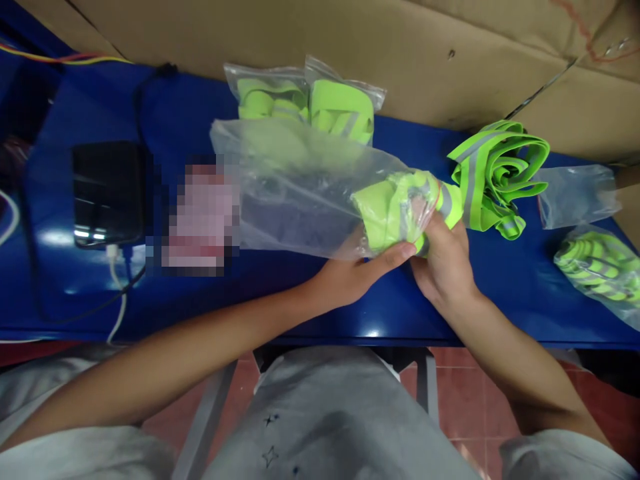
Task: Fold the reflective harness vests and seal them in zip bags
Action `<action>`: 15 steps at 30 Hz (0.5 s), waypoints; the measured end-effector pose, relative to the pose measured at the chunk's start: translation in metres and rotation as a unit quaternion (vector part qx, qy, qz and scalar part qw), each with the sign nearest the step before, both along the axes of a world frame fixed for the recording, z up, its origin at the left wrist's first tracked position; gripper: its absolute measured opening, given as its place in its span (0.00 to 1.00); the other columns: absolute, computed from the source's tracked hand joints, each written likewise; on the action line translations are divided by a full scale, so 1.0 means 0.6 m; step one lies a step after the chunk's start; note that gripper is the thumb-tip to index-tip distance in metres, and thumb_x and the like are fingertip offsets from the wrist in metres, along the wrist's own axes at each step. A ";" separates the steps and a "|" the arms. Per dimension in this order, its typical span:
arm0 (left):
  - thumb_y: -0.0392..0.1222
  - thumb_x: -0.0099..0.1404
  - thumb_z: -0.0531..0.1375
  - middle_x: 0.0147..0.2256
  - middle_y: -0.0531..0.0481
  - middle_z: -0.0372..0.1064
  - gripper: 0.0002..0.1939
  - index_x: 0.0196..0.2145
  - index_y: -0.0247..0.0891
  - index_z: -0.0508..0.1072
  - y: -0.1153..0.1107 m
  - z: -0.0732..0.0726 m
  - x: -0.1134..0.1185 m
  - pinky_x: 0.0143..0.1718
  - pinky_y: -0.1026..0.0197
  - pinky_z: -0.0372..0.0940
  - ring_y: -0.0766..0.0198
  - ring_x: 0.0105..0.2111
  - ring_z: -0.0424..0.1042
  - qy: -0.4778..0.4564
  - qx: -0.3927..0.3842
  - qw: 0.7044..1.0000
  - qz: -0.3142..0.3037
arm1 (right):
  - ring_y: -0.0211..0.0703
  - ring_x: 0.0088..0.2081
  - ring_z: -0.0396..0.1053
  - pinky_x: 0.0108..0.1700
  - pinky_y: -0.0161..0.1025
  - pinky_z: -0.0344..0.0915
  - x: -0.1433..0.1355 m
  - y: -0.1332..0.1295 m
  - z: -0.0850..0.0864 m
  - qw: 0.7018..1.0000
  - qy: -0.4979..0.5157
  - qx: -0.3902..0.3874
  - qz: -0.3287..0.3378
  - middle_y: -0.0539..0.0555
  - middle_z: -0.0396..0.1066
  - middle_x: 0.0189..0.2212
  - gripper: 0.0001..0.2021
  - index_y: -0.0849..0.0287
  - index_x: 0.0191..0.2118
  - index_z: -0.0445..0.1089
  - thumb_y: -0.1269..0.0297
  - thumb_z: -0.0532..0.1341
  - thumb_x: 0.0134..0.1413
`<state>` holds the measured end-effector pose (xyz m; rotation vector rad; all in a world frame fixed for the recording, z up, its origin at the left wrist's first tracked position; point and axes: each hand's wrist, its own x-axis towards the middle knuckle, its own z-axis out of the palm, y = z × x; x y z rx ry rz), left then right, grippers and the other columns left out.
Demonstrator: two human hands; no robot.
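Observation:
Between my hands is a clear plastic bag (300, 193), its long body stretching to the left. A folded neon-yellow reflective strap (377, 210) sits partly inside the bag's right end. My left hand (360, 270) grips the bag and strap from below, with the thumb along the near side and the other fingers hidden behind the plastic. My right hand (445, 257) is closed round the strap at the bag's mouth, its thumb pressed against the plastic. Just right of it lies a loose coil of the same reflective strap (500, 173).
Two bagged straps (343, 110) lie at the back against the cardboard wall (300, 33). An empty plastic bag (577, 193) and another bagged strap (600, 267) are at right. A black power bank (107, 193) with cables and a pixelated item (203, 220) occupy the left of the blue table (200, 307).

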<state>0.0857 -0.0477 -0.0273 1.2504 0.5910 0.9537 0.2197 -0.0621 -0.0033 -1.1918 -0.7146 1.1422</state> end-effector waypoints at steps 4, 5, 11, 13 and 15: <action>0.56 0.69 0.66 0.60 0.44 0.76 0.23 0.55 0.42 0.78 0.008 0.007 -0.006 0.70 0.48 0.64 0.51 0.63 0.73 0.005 0.003 1.000 -0.022 | 0.49 0.64 0.70 0.65 0.48 0.72 -0.005 -0.006 0.005 0.998 0.041 -0.037 0.030 0.48 0.78 0.53 0.19 0.48 0.50 0.77 0.53 0.74 0.53; 0.54 0.68 0.67 0.58 0.44 0.77 0.22 0.54 0.41 0.79 0.012 0.012 -0.010 0.68 0.49 0.66 0.51 0.61 0.74 0.005 0.007 1.000 -0.017 | 0.49 0.64 0.70 0.65 0.48 0.71 -0.003 -0.007 0.007 0.996 0.052 -0.039 0.056 0.48 0.78 0.53 0.19 0.48 0.50 0.77 0.51 0.73 0.54; 0.48 0.65 0.71 0.49 0.47 0.82 0.16 0.47 0.39 0.83 0.022 0.037 -0.038 0.58 0.52 0.75 0.52 0.51 0.81 -0.009 0.026 0.997 0.072 | 0.49 0.55 0.77 0.62 0.49 0.73 0.029 -0.005 0.014 0.978 0.002 -0.036 0.208 0.49 0.81 0.45 0.18 0.49 0.43 0.81 0.45 0.75 0.51; 0.50 0.65 0.71 0.49 0.46 0.82 0.18 0.48 0.39 0.82 0.016 0.033 -0.035 0.56 0.54 0.75 0.53 0.51 0.81 -0.010 -0.007 0.998 0.066 | 0.48 0.50 0.79 0.59 0.48 0.74 0.031 -0.004 0.013 0.979 -0.020 -0.040 0.200 0.49 0.81 0.42 0.17 0.50 0.41 0.81 0.47 0.76 0.49; 0.50 0.66 0.69 0.50 0.47 0.81 0.18 0.49 0.40 0.80 0.009 0.025 -0.025 0.57 0.55 0.74 0.55 0.53 0.80 -0.009 -0.040 0.997 0.058 | 0.48 0.48 0.79 0.56 0.47 0.76 0.026 -0.003 0.011 0.983 -0.007 -0.057 0.176 0.49 0.81 0.38 0.16 0.51 0.38 0.81 0.47 0.77 0.48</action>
